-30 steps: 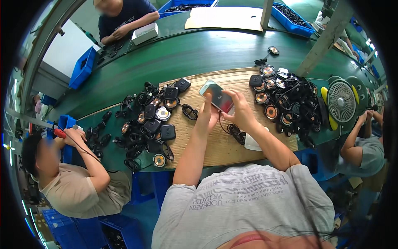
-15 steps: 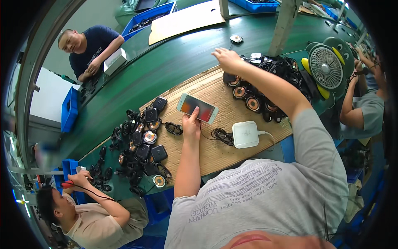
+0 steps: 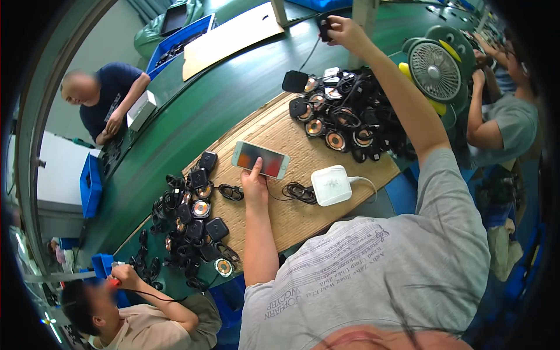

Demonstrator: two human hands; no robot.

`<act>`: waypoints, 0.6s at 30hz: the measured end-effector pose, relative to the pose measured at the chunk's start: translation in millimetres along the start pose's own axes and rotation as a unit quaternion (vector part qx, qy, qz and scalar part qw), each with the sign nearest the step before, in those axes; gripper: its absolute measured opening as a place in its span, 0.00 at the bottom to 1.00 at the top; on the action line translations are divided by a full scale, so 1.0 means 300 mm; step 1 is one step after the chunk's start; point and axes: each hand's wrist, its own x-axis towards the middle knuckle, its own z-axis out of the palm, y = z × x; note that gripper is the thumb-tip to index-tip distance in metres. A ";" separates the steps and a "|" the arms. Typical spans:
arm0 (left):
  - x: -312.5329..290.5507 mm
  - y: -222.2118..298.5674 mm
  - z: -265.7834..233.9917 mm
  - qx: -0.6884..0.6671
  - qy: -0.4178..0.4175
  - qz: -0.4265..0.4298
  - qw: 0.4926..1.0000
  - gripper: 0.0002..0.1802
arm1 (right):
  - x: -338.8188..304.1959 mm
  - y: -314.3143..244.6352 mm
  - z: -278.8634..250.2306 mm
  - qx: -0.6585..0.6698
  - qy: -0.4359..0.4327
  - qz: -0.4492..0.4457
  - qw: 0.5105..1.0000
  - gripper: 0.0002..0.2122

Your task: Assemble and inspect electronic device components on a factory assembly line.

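My left hand (image 3: 255,182) is closed round a white-edged phone (image 3: 260,160), the thumb lying on its lit screen, above a cardboard sheet (image 3: 274,219). Stretched far out over the green belt, my right hand (image 3: 346,36) grips a dark bundle of cable (image 3: 324,28). From that bundle a thin cord runs down to a black square charging pad (image 3: 295,81), by the edge of the right-hand heap of wireless chargers (image 3: 350,111). On the cardboard near the left hand lie a white square box (image 3: 331,185) with a white cable and a small black cable coil (image 3: 298,192).
Another heap of chargers (image 3: 198,224) lies at the left. A fan (image 3: 434,71) stands beyond the right heap, by a post (image 3: 363,26). Across the belt (image 3: 233,87) one person sits by a white box (image 3: 142,111); another works at lower left. Blue bins (image 3: 90,185) stand around.
My right hand has reached farther out and taken hold of the cable bundle. The black pad has appeared beside the right heap. My left hand still holds the phone; the whole view has shifted.
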 end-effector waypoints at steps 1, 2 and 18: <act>0.005 -0.004 0.010 0.000 -0.003 0.002 1.000 0.08 | -0.046 0.019 -0.061 -0.005 0.007 0.004 1.000 0.14; 0.011 -0.001 0.009 0.000 -0.002 0.008 1.000 0.08 | -0.090 0.042 -0.096 0.073 0.002 0.066 0.995 0.15; 0.018 -0.044 -0.001 -0.043 0.036 0.092 0.994 0.16 | -0.547 -0.171 0.105 -0.106 0.121 -0.109 0.981 0.24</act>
